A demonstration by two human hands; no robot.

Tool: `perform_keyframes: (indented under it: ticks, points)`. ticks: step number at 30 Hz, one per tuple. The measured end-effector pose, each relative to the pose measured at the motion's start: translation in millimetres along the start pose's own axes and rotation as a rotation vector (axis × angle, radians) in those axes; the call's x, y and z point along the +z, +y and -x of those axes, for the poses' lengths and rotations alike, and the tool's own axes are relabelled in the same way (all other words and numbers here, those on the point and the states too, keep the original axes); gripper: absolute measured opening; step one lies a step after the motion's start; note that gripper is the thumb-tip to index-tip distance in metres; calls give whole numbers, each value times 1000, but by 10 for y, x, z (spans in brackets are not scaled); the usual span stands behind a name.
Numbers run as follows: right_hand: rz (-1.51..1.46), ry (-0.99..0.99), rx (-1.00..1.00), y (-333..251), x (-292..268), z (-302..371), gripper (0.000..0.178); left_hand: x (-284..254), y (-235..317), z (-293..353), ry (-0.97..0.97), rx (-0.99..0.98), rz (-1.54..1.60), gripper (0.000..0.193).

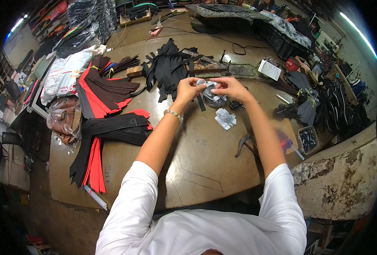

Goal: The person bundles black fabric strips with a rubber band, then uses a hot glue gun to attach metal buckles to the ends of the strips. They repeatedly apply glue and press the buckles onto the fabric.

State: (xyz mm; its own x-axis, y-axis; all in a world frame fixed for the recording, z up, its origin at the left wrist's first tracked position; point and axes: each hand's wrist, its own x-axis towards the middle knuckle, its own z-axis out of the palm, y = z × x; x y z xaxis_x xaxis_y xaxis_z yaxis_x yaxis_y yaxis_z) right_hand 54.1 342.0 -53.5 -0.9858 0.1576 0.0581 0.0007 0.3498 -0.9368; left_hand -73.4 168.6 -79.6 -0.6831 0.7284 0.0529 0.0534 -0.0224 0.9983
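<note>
Pale slips | both hands close together, pinching them | partly covered, edges overlapping, count unclear
</note>
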Motion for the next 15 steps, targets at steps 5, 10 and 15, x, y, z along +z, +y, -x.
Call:
perform_keyframes:
  ticks: [5,10,15]
  points:
    - [391,-14,-13,120,121,-191,35,68,36,-12,-59,6,141,37]
    - [459,188,-488,149,50,-165,31,40,69,-33,-189,389,-160,62]
    - [247,14,61,99,-42,-104,32,83,0,38,-268,312,-609,91]
